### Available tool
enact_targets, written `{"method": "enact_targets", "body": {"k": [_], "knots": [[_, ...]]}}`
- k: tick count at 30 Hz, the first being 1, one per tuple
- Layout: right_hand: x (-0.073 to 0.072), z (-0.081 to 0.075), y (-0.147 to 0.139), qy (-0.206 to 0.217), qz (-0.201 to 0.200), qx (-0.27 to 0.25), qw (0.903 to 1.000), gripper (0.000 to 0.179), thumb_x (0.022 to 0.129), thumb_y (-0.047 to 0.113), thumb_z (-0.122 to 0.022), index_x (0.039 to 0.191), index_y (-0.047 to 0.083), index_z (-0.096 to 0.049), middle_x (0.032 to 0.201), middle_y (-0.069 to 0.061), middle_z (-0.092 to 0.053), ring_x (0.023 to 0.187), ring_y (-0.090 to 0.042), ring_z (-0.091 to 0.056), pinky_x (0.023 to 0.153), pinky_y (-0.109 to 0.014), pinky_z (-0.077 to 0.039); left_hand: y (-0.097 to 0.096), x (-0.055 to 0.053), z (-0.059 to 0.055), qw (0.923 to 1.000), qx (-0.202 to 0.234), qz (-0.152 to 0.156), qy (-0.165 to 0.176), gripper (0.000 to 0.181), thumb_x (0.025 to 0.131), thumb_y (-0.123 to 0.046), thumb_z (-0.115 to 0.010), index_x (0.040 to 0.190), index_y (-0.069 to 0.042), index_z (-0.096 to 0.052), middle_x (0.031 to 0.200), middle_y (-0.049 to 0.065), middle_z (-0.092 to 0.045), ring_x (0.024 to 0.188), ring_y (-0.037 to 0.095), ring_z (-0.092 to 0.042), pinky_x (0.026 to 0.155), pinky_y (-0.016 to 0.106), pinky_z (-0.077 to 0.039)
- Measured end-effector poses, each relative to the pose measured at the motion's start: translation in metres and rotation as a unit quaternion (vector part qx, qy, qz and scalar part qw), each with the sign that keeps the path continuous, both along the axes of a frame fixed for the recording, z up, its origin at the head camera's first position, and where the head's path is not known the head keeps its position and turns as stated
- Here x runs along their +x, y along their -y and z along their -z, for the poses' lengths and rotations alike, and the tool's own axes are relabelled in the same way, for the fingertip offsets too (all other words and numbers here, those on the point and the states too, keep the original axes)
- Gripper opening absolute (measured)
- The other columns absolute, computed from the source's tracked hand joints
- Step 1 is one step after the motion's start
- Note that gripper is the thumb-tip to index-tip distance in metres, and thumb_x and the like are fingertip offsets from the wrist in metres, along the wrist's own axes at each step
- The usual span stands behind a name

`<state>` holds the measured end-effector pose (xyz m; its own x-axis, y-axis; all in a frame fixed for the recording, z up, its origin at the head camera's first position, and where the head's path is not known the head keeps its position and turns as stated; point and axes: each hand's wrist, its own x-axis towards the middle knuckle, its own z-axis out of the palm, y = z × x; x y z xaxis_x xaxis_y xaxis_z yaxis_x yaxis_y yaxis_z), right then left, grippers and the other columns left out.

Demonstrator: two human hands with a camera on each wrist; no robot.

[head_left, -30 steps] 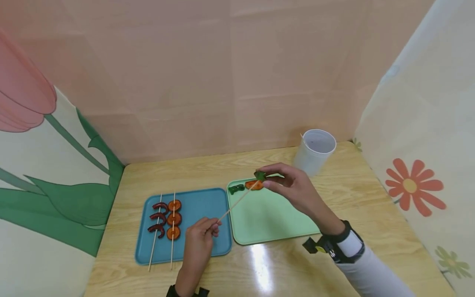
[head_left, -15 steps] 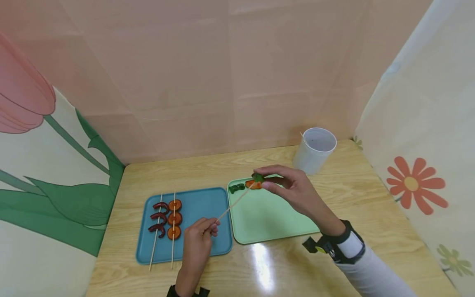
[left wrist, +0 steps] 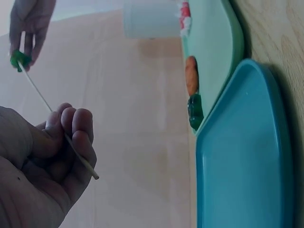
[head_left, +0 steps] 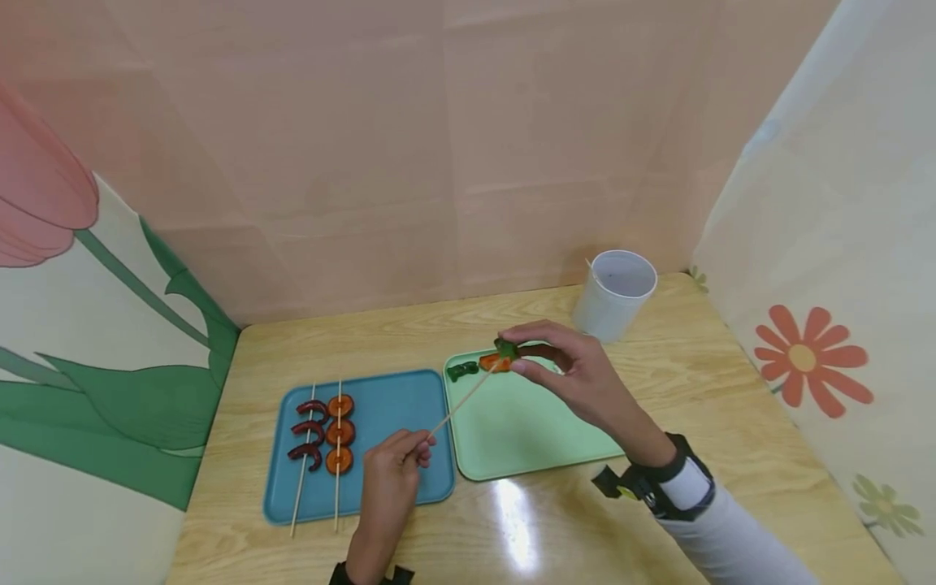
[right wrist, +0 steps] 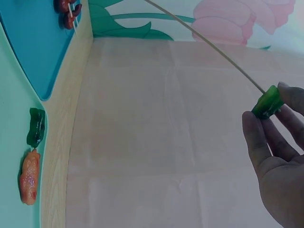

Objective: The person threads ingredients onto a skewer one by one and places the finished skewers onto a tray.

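Note:
My left hand [head_left: 391,471] grips a thin wooden skewer [head_left: 465,400] near its lower end, above the blue tray. The stick slants up to the right. At its far tip, my right hand [head_left: 578,370] pinches a green pepper piece [right wrist: 268,102] between thumb and fingers. Skewer and pepper meet there; how deep the tip goes in cannot be seen. Just behind, on the light green tray [head_left: 541,439], lie another green pepper piece [head_left: 462,371] and an orange-brown meat-like piece [right wrist: 30,177], partly covered in the head view.
On the blue tray [head_left: 398,398] lie a skewer of curled dark red pieces [head_left: 309,431] and one of round orange slices [head_left: 340,433]. A white bucket [head_left: 614,296] with a stick inside stands back right. A red-and-white item [left wrist: 185,19] sits on the green tray.
The right hand and the pepper piece have shifted slightly left and toward the left hand. The left hand keeps its hold on the skewer, almost still. The trays stay put.

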<state>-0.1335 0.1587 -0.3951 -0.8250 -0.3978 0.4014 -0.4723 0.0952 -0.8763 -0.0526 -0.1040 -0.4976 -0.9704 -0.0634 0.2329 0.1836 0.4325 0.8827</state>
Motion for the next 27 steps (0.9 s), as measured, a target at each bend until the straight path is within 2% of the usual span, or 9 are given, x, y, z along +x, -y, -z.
{"method": "enact_targets", "body": {"k": [2,9,15,24,27], "knots": [[-0.0007,0.0011,0.0005,-0.001,0.008,0.002,1.0000,0.038,0.089,-0.008,-0.072,0.125,0.002,-0.068,0.126,-0.014,-0.071,0.119,-0.015,-0.067,0.098,-0.028,-0.058,-0.0002,0.0003,-0.0008,1.0000,-0.004,0.003,-0.002,0.028,0.087,0.024,-0.059,0.096,0.005,-0.078,0.081,0.015,-0.075,0.068,0.007,-0.068,0.056,0.023,-0.060],[-0.0035,0.0060,0.0019,-0.008,0.023,0.000,0.9997,0.039,0.087,-0.009,-0.073,0.125,0.002,-0.069,0.124,-0.015,-0.072,0.118,-0.014,-0.068,0.097,-0.029,-0.059,0.0003,0.0013,0.0010,0.9996,-0.019,0.011,-0.019,0.030,0.086,0.026,-0.058,0.096,0.006,-0.078,0.081,0.012,-0.074,0.067,0.020,-0.071,0.057,0.018,-0.059],[-0.0066,0.0066,0.0014,-0.024,0.021,0.011,0.9994,0.041,0.089,-0.011,-0.070,0.128,0.002,-0.069,0.128,-0.017,-0.070,0.121,-0.011,-0.067,0.099,-0.027,-0.057,0.0009,0.0006,0.0018,0.9993,-0.027,0.001,-0.024,0.029,0.086,0.026,-0.059,0.097,0.007,-0.078,0.080,0.010,-0.075,0.067,0.014,-0.070,0.056,0.016,-0.058],[-0.0069,0.0076,-0.0017,0.007,0.016,0.010,0.9998,0.039,0.092,-0.006,-0.069,0.130,0.003,-0.067,0.131,-0.017,-0.069,0.122,-0.012,-0.067,0.100,-0.027,-0.057,0.0027,-0.0004,0.0011,0.9997,-0.005,-0.015,-0.019,0.026,0.089,0.021,-0.060,0.096,0.004,-0.079,0.081,0.009,-0.075,0.067,0.023,-0.071,0.056,0.022,-0.060],[-0.0064,0.0074,-0.0019,0.013,0.012,0.004,0.9998,0.039,0.092,-0.007,-0.069,0.130,0.003,-0.066,0.132,-0.017,-0.068,0.122,-0.014,-0.067,0.101,-0.028,-0.057,0.0023,-0.0008,0.0012,0.9995,-0.008,-0.017,-0.025,0.026,0.088,0.022,-0.061,0.096,0.004,-0.079,0.080,0.009,-0.075,0.066,0.020,-0.071,0.055,0.023,-0.060]]}}
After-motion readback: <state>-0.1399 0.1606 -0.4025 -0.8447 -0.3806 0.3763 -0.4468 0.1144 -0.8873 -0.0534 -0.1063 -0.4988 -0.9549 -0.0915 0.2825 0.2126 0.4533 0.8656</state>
